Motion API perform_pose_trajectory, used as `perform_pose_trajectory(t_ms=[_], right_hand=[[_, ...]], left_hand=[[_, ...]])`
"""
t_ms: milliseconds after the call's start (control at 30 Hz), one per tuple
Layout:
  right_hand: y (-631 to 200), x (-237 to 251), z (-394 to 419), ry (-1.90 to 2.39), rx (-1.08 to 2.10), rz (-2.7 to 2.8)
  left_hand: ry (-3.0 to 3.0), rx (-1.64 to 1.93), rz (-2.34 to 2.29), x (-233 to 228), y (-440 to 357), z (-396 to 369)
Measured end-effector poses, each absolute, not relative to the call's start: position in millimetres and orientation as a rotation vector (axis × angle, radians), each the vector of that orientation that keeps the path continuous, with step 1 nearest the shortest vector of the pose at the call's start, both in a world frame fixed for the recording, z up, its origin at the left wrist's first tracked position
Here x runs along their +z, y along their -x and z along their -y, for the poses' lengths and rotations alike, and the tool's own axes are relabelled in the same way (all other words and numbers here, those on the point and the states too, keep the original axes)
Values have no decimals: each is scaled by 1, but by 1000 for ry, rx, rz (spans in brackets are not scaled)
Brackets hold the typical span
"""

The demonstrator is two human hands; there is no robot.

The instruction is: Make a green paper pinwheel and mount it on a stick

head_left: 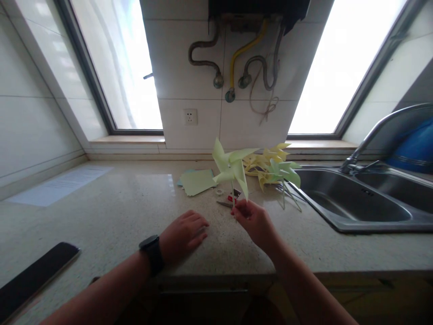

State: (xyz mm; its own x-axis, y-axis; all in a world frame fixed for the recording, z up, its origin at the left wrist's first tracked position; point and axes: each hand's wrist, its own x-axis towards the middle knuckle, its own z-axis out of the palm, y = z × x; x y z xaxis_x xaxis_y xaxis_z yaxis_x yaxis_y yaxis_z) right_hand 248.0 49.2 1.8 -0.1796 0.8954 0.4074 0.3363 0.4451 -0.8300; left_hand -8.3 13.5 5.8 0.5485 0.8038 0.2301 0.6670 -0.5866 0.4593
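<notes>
1. My right hand (252, 219) pinches the stick of a pale green pinwheel (232, 168) and holds it upright, just above the counter (111, 212).
2. My left hand (184, 232) lies flat and open on the counter, left of the pinwheel. It holds nothing.
3. This pinwheel looks done: the blades are folded and it sits on its stick.
4. More made pinwheels, the pile (274, 168), lie right of it, by the sink (352, 201).
5. Some work looks left, I think. Uncut green paper (198, 181) lies left of the pinwheel, and scissors (227, 202) lie just under it.
6. The counter is pale speckled stone. A white sheet (57, 185) and a dark phone (34, 277) lie far left of the pinwheel.
7. Behind it are a tiled wall, a socket (190, 116), pipes (233, 67) and two bright windows.
</notes>
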Motion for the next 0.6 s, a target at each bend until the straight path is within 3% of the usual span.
perform_pose_trajectory(t_ms=[333, 600], right_hand=[[-245, -26, -15, 1053, 929, 1614], [-248, -27, -13, 1077, 809, 1621]], left_hand=[[-2482, 451, -1590, -15, 82, 19], [-2535, 440, -1625, -25, 83, 19]])
